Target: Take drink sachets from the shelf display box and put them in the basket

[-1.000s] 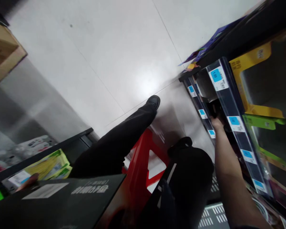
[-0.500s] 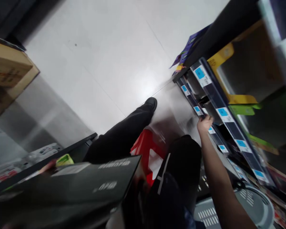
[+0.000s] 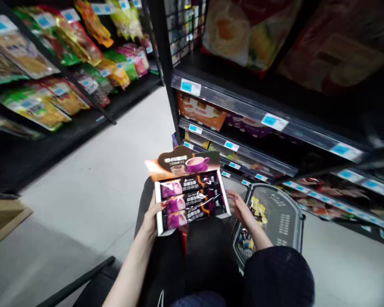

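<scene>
A display box of drink sachets (image 3: 192,201) is held over my lap, tilted toward me. Its raised lid shows a purple cup, and several long black-and-purple sachets lie inside. My left hand (image 3: 152,217) grips the left end, thumb over the rim. At the right end, the fingers of my right hand (image 3: 243,211) lie against the side wall, partly hidden behind it. Below my right forearm stands a grey shopping basket (image 3: 280,213) with yellow and dark packets (image 3: 258,209) in it.
Shelves with price tags (image 3: 275,122) rise close on the right, holding orange cartons (image 3: 200,111) and large bags. Across the aisle floor (image 3: 124,170), another rack carries bagged snacks (image 3: 35,102). A cardboard box (image 3: 6,217) lies at the left edge, with a dark shelf edge (image 3: 80,279) below it.
My view has swung up from the floor to the shelves. My right hand has left the low shelf and come to the box. The box now faces me with its lid up.
</scene>
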